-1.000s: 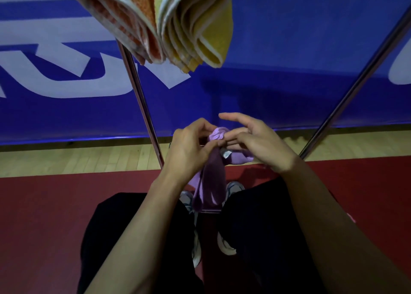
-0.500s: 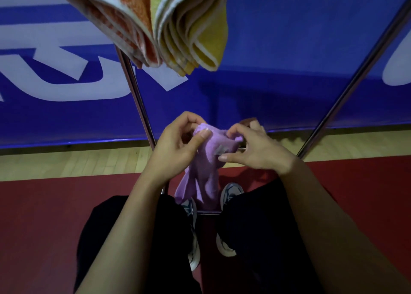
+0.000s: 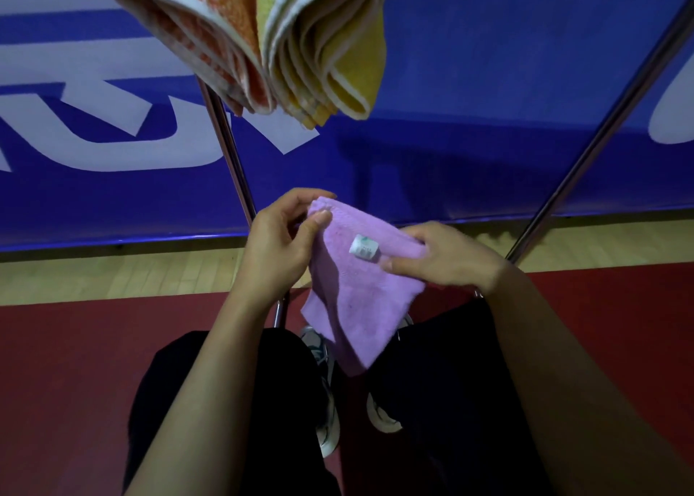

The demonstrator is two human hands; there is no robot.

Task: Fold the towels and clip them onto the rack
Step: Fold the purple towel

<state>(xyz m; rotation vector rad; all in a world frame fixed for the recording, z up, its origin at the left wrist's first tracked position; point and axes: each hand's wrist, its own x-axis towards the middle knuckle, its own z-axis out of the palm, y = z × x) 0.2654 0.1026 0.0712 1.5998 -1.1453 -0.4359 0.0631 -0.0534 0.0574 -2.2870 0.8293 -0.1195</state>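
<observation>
A small purple towel [image 3: 360,300] hangs spread between my hands at the centre of the head view, with a white label [image 3: 363,247] near its top edge. My left hand [image 3: 279,249] pinches the towel's upper left corner between thumb and fingers. My right hand [image 3: 447,257] grips the upper right edge, thumb in front. Overhead hang a folded orange towel [image 3: 202,34] and a folded yellow towel [image 3: 330,45] side by side. Two metal rack legs [image 3: 233,165] [image 3: 601,135] slant down on either side of my hands.
A blue banner with white lettering [image 3: 488,101] covers the wall behind the rack. Below lie a strip of wooden floor [image 3: 112,274] and a red mat [image 3: 75,364]. My dark trousers and grey shoes [image 3: 326,401] fill the lower middle.
The purple towel was bunched between my hands; now it is pulled open into a flat panel, with my hands moved apart to its two upper corners and the label showing.
</observation>
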